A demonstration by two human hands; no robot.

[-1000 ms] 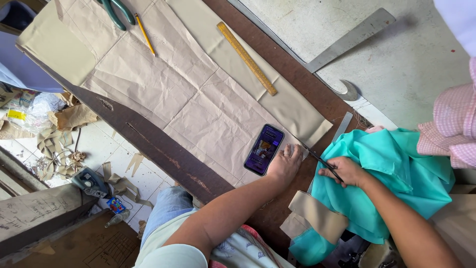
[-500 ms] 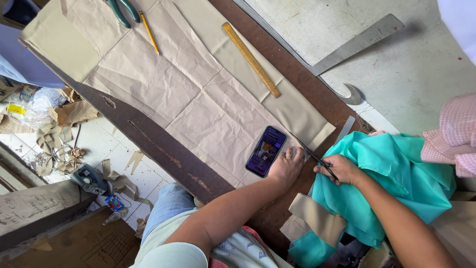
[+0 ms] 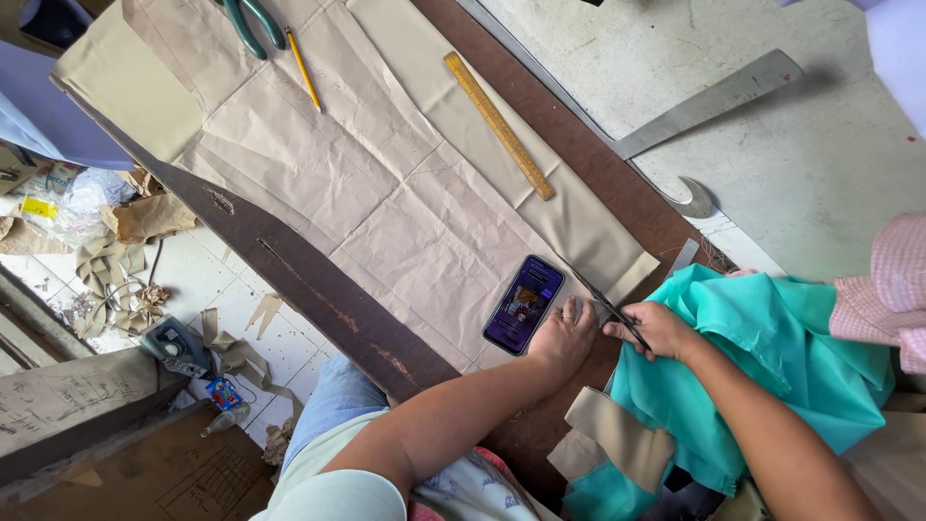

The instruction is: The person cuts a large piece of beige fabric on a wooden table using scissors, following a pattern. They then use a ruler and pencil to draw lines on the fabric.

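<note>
My left hand [image 3: 564,337] lies flat, palm down, on the brown paper pattern [image 3: 386,193] beside a phone [image 3: 524,304] with a lit screen. My right hand [image 3: 656,331] grips dark scissors [image 3: 603,299] whose blades point along the paper's edge toward the beige fabric [image 3: 579,222] under it. Teal fabric [image 3: 772,347] is bunched at the right, under and behind my right hand. A beige cut strip [image 3: 617,439] lies near my right forearm.
A wooden ruler [image 3: 498,123], a yellow pencil [image 3: 305,68] and green-handled shears [image 3: 253,24] rest on the paper. A metal curved ruler [image 3: 709,101] lies beyond the dark table edge [image 3: 318,289]. Another person's pink checked sleeve [image 3: 892,289] is at the right. Paper scraps litter the tiled floor [image 3: 125,260].
The view has drifted slightly. My hands stay at the paper's corner, with the scissors shifted only a little along the edge.
</note>
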